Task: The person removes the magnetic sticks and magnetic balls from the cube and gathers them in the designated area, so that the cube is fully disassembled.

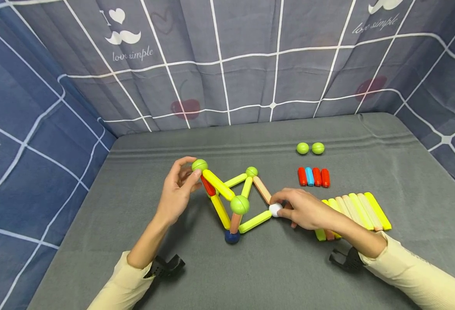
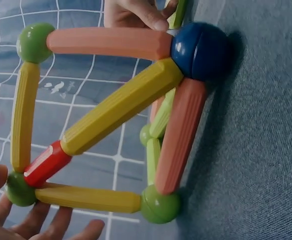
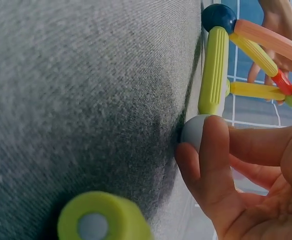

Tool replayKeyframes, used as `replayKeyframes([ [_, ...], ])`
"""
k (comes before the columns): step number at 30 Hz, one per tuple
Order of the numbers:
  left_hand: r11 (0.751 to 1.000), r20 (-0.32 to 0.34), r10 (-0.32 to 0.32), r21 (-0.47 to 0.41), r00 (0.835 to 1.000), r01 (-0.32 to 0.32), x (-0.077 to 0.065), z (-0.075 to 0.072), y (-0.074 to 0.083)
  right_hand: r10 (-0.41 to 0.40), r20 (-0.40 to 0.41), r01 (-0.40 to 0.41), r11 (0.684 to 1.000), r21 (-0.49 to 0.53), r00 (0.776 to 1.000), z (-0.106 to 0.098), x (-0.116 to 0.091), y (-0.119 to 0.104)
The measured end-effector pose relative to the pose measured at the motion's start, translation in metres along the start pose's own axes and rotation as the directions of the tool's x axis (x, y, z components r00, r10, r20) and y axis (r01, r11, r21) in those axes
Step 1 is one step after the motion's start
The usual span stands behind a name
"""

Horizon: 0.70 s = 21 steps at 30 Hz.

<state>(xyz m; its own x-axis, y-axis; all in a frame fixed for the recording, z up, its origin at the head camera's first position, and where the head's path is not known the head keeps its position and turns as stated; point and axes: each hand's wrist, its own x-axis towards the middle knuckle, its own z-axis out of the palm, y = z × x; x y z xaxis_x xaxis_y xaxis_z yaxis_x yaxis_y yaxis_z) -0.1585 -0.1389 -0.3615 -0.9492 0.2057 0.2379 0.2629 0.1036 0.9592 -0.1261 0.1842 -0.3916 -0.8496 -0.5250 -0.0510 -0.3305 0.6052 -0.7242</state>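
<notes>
A frame of magnetic rods and balls stands on the cloth between the two hands. My left hand (image 1: pixel 173 189) pinches the raised green ball (image 1: pixel 200 165) at its left corner. From that ball run a yellow rod (image 1: pixel 219 185) to another raised green ball (image 1: pixel 240 205) and a short red rod (image 2: pixel 48 163) joined to a longer yellow one. At the near bottom corner sits the dark blue ball (image 1: pixel 232 237). On the right, my right hand (image 1: pixel 305 209) grips the white ball (image 1: pixel 275 209) with thumb and fingers, close over the cloth. Pale green (image 3: pixel 214 72) and orange (image 1: pixel 262 190) rods meet it.
Two loose green balls (image 1: pixel 303 148) lie at the back right. Before them is a row of short red and blue rods (image 1: pixel 309 176). Several longer rods (image 1: pixel 361 211) lie side by side under and beyond the right forearm. A patterned curtain (image 1: pixel 247 86) hangs behind.
</notes>
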Motion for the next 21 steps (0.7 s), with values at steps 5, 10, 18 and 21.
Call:
replayKeyframes([
  [5, 0.999, 0.013, 0.000, -0.032, 1.000, 0.000, -0.001, -0.005, -0.003, 0.009, 0.003, -0.009, 0.999, 0.034, 1.000, -0.003, 0.008, 0.004],
  [10, 0.999, 0.092, 0.004, 0.053, 0.996, -0.009, -0.005, -0.016, -0.003, 0.043, 0.055, -0.051, 0.988, 0.146, 0.998, -0.016, 0.029, 0.012],
  [18, 0.999, 0.233, -0.023, 0.052, 0.972, 0.011, -0.013, -0.021, 0.001, 0.091, 0.079, -0.106, 0.970, 0.218, 0.993, -0.028, 0.062, 0.017],
  [21, 0.999, 0.261, -0.028, 0.026, 0.965, 0.022, -0.015, -0.021, 0.000, 0.078, 0.092, -0.097, 0.968, 0.233, 0.993, -0.029, 0.074, 0.015],
])
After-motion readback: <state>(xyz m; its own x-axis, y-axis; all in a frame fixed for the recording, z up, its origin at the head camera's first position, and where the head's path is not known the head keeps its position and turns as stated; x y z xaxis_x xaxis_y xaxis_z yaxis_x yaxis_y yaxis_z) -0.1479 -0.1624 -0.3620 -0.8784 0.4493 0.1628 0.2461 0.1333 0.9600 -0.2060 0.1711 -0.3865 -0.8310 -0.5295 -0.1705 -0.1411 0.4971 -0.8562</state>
